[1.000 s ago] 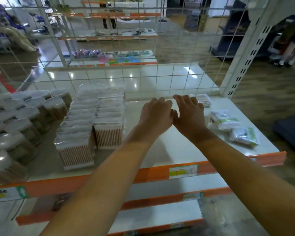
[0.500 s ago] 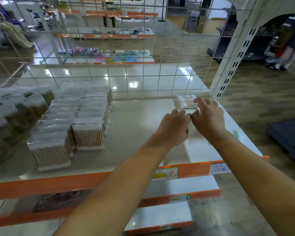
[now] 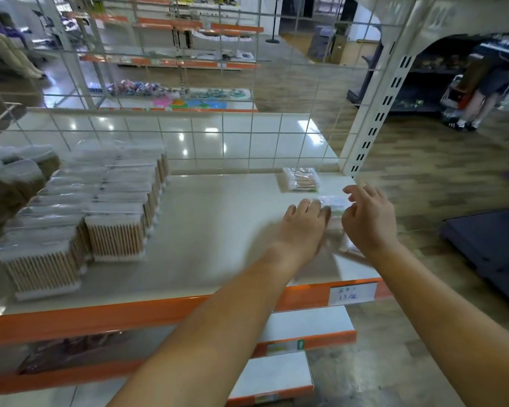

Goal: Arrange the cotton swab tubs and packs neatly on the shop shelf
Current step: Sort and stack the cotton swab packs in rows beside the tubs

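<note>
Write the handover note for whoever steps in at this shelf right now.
Left hand and right hand: both on the green-labelled pack near the right end of the shelf; blur hides the grip.
Another clear pack lies flat at the back right corner.
Done: square tubs stand in two rows on the left, round tubs beyond them.
Left: line up the loose packs on the right.

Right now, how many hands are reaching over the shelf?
2: the left hand and right hand sit side by side near the shelf's right end.
</note>
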A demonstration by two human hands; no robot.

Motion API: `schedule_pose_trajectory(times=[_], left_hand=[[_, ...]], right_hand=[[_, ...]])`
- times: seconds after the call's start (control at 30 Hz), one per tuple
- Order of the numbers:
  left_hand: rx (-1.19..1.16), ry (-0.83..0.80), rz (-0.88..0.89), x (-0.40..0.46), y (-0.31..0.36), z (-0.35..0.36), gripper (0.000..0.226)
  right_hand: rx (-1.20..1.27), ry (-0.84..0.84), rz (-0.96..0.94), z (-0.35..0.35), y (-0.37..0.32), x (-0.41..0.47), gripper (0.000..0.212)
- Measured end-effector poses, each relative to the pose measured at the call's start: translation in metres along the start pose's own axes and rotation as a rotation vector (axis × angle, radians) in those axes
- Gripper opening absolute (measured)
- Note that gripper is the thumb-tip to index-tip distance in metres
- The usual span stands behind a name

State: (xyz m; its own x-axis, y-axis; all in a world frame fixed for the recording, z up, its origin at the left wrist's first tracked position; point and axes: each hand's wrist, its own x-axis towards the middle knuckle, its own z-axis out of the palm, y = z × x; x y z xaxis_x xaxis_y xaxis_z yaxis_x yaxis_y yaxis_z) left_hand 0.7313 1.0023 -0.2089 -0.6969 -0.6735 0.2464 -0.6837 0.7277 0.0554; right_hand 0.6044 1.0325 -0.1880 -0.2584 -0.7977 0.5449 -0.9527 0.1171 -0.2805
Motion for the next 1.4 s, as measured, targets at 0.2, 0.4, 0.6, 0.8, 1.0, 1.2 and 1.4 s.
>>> schedule_pose_trajectory(times=[0.2,0.4,0.6,0.8,1.0,1.2,1.4], left_hand=[[0.001,0.054,-0.025,0.004,0.004,-0.001,0.048],[-0.050,0.161,-0.020,0.008,0.002,0.004,0.041],[-0.130,0.220,-0.023,0.003,-0.004,-0.004,0.026],[-0.169,0.268,-0.072,-0.007,-0.016,-0.008,0.018],[-0.289,0.270,-0.155,-0.025,-0.038,-0.023,0.026],[-0.543,0.185,-0.301,-0.050,-0.070,-0.039,0.025],[-0.703,0.109,-0.334,-0.076,-0.109,-0.056,0.023]], right_hand=[[0.019,0.015,-0.007,0.001,0.005,0.000,0.037],[0.017,0.009,0.010,-0.002,0.006,0.002,0.039],[0.065,-0.010,0.043,-0.002,0.005,-0.002,0.037],[0.139,0.066,0.044,-0.005,-0.004,-0.006,0.031],[0.232,0.039,0.090,-0.010,-0.025,-0.013,0.029],[0.322,0.001,0.107,-0.007,-0.057,-0.017,0.026],[0.501,0.040,0.180,-0.009,-0.109,-0.019,0.026]])
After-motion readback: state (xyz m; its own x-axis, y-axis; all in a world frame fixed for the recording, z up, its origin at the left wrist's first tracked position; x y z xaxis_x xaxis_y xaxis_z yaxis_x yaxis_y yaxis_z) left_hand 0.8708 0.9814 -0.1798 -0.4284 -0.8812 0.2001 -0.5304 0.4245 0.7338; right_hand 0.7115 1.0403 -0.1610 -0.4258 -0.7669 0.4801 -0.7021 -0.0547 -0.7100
